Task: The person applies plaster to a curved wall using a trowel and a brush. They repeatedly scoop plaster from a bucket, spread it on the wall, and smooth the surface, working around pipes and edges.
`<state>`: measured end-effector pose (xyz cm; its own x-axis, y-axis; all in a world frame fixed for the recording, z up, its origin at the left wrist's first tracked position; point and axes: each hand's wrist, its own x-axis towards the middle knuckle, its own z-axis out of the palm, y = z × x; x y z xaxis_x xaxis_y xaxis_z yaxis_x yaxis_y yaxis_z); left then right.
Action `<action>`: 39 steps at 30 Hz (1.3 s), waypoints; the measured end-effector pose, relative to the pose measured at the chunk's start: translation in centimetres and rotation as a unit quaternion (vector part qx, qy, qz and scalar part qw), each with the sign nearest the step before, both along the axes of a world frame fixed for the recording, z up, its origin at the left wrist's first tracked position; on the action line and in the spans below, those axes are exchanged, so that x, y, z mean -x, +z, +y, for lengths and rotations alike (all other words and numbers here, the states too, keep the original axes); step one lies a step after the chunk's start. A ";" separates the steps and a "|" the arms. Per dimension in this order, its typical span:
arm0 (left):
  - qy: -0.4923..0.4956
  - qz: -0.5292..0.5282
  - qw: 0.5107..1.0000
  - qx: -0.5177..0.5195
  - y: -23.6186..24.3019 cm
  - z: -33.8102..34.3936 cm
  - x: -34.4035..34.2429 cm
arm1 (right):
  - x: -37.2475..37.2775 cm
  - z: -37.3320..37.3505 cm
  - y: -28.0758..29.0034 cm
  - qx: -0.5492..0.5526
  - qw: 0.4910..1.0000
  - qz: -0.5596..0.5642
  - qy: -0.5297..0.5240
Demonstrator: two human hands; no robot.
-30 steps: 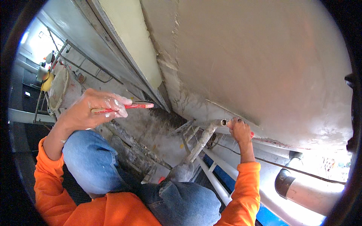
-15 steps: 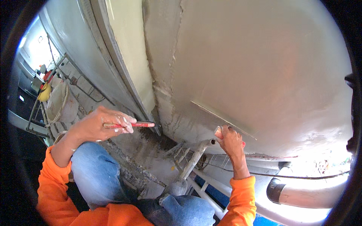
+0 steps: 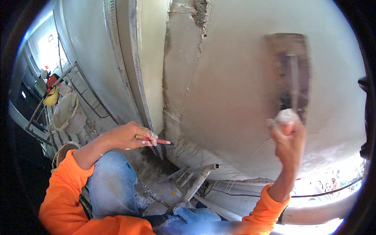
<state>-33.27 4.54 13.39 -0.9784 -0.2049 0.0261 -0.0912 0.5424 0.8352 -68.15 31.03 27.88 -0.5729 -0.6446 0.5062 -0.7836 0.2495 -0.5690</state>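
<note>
My right hand (image 3: 289, 137) is closed round the light, rounded handle of a plastering trowel (image 3: 289, 70). The trowel's dark, flat rectangular blade stands upright against the pale plastered wall (image 3: 235, 98) and is smeared by motion. My left hand (image 3: 131, 136), with white specks on its fingers, pinches a slim red-handled tool (image 3: 162, 141) with a dark tip. That tip points right, in front of the lower end of a ridged vertical strip (image 3: 147, 117) and apart from the trowel. A rough, cracked seam (image 3: 186, 90) runs down the wall between my hands.
Below the wall an open-ended metal pipe (image 3: 203, 172) sticks up near my knees. A whitened bucket (image 3: 70, 113) stands on the left beside a metal rail (image 3: 94, 105) and a yellow object (image 3: 51, 97). A dark cable (image 3: 243, 194) and a thick pale pipe (image 3: 321, 209) run along the lower right.
My right hand has swept the trowel upward along the wall, and its blade now shows broadside instead of edge-on. The view has shifted; my left hand still pinches the red-handled tool.
</note>
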 end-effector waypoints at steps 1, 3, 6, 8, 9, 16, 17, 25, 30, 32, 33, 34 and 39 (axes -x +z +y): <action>0.002 -0.004 1.000 0.002 0.0 0.0 0.0 | 0.9 1.1 1.3 0.023 0.999 -0.020 -0.014; 0.003 -0.015 1.000 0.003 0.1 -0.1 0.0 | 2.6 3.7 2.6 0.115 0.986 -0.120 -0.017; 0.005 -0.009 1.000 0.029 0.5 -0.1 -0.1 | 5.3 8.7 2.5 0.183 0.979 -0.086 -0.034; 0.018 -0.020 0.999 0.038 0.6 -0.2 -0.2 | 6.3 12.1 0.5 0.227 0.970 -0.065 -0.057; 0.012 -0.018 0.999 0.041 0.6 -0.1 -0.3 | 6.1 14.0 -1.3 0.242 0.963 -0.083 -0.081; 0.052 -0.068 0.996 0.017 -0.6 -0.1 1.0 | 2.3 18.5 -25.0 -0.204 0.976 0.031 -0.069; 0.056 -0.072 0.996 0.014 -0.7 0.0 1.1 | 2.7 17.8 -28.3 -0.233 0.971 0.022 -0.044; 0.107 -0.124 0.986 0.009 0.0 0.9 0.7 | 7.4 16.3 -41.1 -0.384 0.919 0.092 -0.018; 0.105 -0.137 0.983 0.061 0.6 1.2 0.3 | 9.5 15.6 -42.0 -0.369 0.923 0.106 -0.023; 0.134 -0.140 0.981 -0.008 0.6 1.2 0.3 | 9.4 15.1 -40.1 -0.381 0.919 0.097 -0.035; 0.139 -0.142 0.980 -0.014 0.5 1.1 0.4 | 9.3 14.9 -38.4 -0.357 0.928 0.102 -0.037; 0.144 -0.153 0.977 -0.019 0.5 1.1 0.4 | 8.9 14.5 -36.2 -0.322 0.940 0.105 -0.040; 0.098 -0.111 0.989 -0.011 -0.1 0.6 1.0 | 6.7 12.7 -20.8 -0.268 0.958 0.085 -0.054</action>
